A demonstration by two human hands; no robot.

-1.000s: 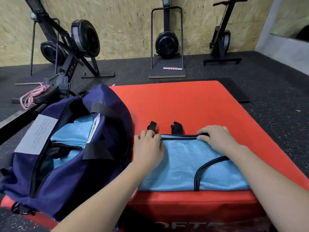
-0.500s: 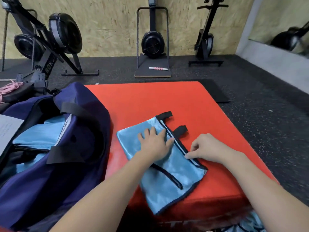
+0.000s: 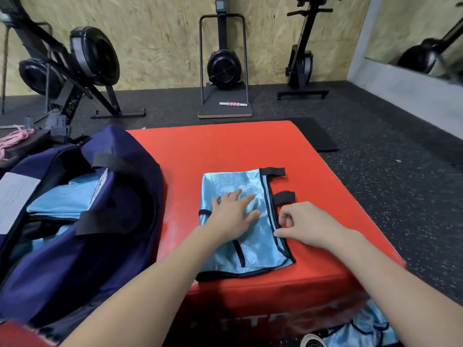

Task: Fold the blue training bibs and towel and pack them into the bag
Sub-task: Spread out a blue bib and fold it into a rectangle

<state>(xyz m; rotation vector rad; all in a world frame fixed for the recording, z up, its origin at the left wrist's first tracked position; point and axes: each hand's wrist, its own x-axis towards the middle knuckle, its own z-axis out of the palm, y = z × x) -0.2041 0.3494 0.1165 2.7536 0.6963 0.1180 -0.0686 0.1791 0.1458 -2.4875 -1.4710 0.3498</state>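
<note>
Folded blue bibs (image 3: 62, 204) already lay inside the open navy bag (image 3: 75, 234). One bib (image 3: 240, 221) sat part-folded on the red plyo box (image 3: 225, 151) — left hand (image 3: 233, 211) pressed flat on it, right hand (image 3: 308, 221) pinching its black-trimmed edge. More blue fabric (image 3: 368, 329) waited on the floor, so packing seemed roughly midway.

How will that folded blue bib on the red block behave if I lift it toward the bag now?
The folded bib looks thin and shiny, so it is probably floppy and may unfold if lifted by one edge. Its sheen suggests it could slide on the red block. The left hand lies flat on it and the right hand pinches its trimmed edge; supporting both sides seems safer.
</note>
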